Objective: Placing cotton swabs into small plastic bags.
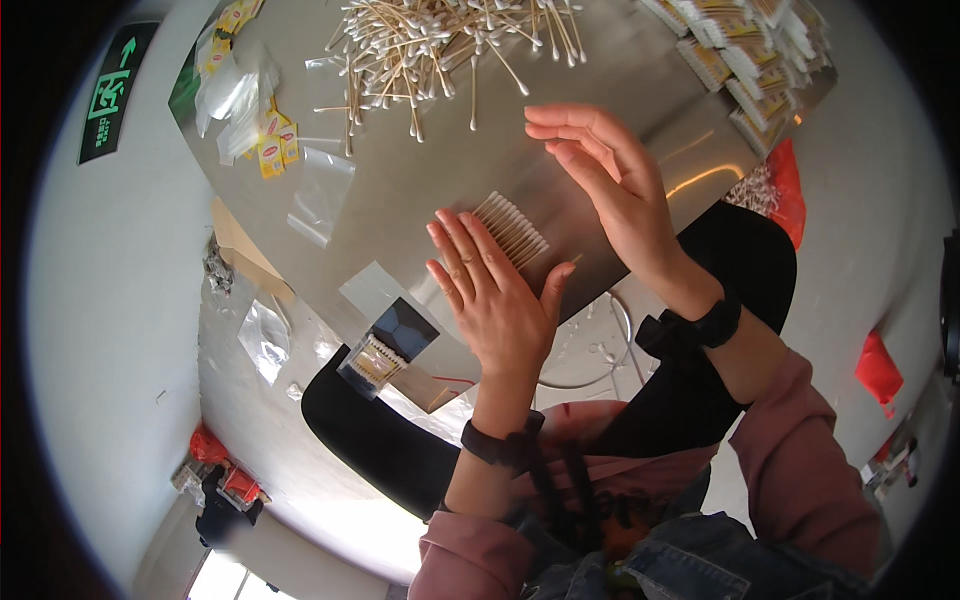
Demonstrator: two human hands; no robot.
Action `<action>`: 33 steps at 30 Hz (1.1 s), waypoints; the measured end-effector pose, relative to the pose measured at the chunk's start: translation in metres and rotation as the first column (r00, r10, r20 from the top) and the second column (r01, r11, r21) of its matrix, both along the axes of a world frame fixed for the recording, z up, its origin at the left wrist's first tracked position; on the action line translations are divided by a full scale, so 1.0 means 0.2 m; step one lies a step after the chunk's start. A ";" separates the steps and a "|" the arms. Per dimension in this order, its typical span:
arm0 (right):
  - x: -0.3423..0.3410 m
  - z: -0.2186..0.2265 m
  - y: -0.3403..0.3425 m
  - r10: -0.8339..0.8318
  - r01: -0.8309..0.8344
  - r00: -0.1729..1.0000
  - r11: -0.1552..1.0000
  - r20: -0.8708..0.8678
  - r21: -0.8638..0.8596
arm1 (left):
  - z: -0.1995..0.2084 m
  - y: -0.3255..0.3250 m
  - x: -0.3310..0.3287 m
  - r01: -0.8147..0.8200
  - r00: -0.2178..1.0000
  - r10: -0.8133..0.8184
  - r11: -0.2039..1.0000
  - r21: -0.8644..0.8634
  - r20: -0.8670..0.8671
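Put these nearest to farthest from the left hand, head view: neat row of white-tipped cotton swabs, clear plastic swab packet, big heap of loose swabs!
1. Swab row: by the left hand.
2. Swab packet: left of the hand.
3. Swab heap: top middle.

This looks like a small packing workshop; a bare metal table point(395, 190) carries a big heap of loose cotton swabs point(430, 50), with filled packets point(755, 65) piled at its far right corner; yellow printed cards point(275, 148) and an empty clear bag point(325, 190) lie toward its left side; a neat row of swabs point(512, 228) sits by the person's left hand point(492, 295), which suggests work by hand; more plastic point(265, 340) litters the floor; a green exit sign point(118, 90) on the plain white wall point(95, 260) suggests shared work premises.
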State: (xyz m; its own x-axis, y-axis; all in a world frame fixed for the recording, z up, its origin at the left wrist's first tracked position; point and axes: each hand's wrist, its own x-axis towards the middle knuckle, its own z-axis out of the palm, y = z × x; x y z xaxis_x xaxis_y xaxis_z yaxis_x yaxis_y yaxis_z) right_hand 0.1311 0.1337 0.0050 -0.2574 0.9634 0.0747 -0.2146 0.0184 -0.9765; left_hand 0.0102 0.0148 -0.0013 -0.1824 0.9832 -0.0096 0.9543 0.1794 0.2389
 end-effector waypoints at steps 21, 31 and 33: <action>0.10 -0.01 0.05 0.187 -0.566 0.715 0.720 0.674 0.401 | -0.04 0.01 -0.01 0.004 1.000 -0.004 0.999 0.045 -0.009; 0.09 -0.02 0.06 0.144 -0.514 0.750 0.741 0.646 0.433 | -0.04 0.01 -0.01 0.002 1.000 -0.002 0.999 0.044 0.002; 0.09 -0.02 0.06 0.152 -0.517 0.754 0.738 0.639 0.434 | -0.04 0.01 -0.01 -0.001 1.000 0.001 0.999 0.045 0.003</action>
